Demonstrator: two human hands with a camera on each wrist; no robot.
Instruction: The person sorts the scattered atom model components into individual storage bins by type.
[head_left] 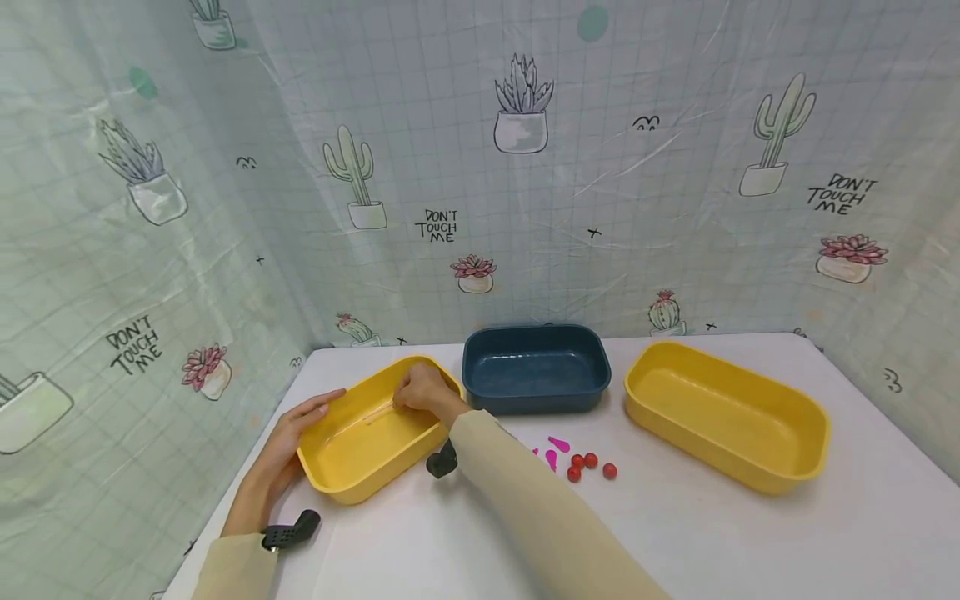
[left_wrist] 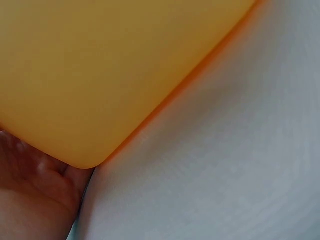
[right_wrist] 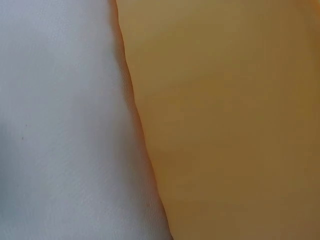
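Observation:
At the left of the table is a yellow tray, turned at a slant. My left hand rests along its left side, with the fingers reaching the rim; in the left wrist view the palm lies beside the tray's outer wall. Over the far right rim comes my right hand, its fingers curled down inside the tray. Whatever is under those fingers is hidden. Near them a pale thin streak shows on the tray floor; I cannot tell whether it is an object or a reflection. The right wrist view shows only the tray wall and tabletop.
A dark blue tray stands at the back, close to the yellow one. Another yellow tray sits at the right. Between them, several small red balls and pink pieces lie on the white table, some partly behind my right sleeve.

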